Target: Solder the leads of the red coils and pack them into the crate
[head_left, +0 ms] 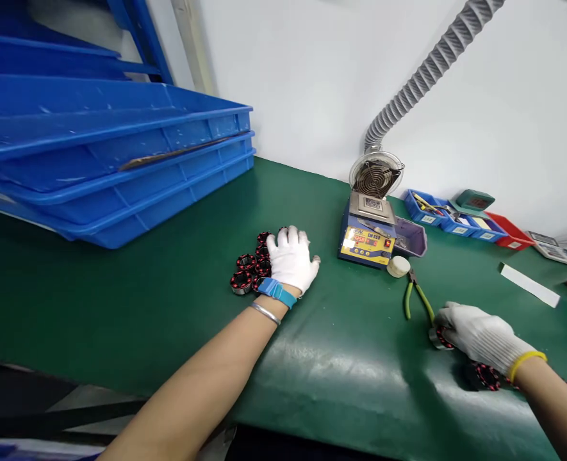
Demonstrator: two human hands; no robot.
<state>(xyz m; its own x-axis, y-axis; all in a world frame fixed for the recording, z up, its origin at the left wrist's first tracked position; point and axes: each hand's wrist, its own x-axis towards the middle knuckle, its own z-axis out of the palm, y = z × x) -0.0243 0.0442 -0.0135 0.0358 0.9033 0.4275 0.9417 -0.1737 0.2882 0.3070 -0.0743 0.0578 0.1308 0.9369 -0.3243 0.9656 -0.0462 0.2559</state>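
Note:
My left hand, in a white glove with a blue strap at the wrist, lies palm down with its fingers spread. It rests beside and partly over a cluster of ring-shaped parts, black with red spots and silvery outer walls. What lies beneath the palm is hidden. Over on the right, my right hand, also in a white glove, has its fingers closed around one such ring part near the table surface. More ring parts lie under and behind that wrist. Green-handled pliers lie just beyond the right fingertips.
Stacked blue trays occupy the left of the green table. Behind stand a soldering station with a fan and grey duct hose, a round white container, small blue bins, a red bin and a white strip.

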